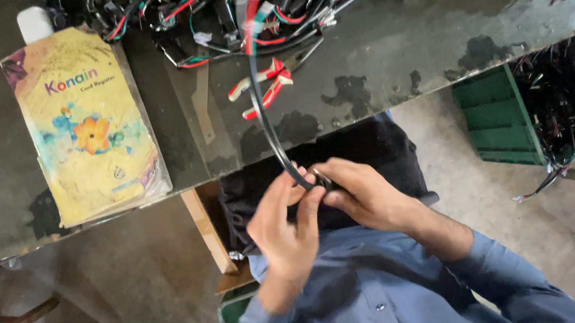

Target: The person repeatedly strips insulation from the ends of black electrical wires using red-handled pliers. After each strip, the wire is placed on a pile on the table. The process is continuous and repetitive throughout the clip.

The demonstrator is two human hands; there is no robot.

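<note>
We pinch the end of a black sleeved cable (270, 123) between fingers of our left hand (285, 231) and right hand (364, 192) — just off the table's (392, 61) near edge; red-handled pliers (262, 88) lie near that edge

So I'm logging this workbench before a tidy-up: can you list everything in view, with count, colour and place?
Black cable: one, black, running from the wire pile down off the table edge into both hands.
Wire pile: one tangle, mostly black with red and green strands, top centre of the table.
Pliers: one pair, red and white handles, on the table below the pile.
Book: one, yellow with a flower picture, table left.
Table: one, dark and stained.
Crate: one, green, full of black wiring, right.
Left hand: gripping the cable end.
Right hand: fingers on the same cable end.
</note>
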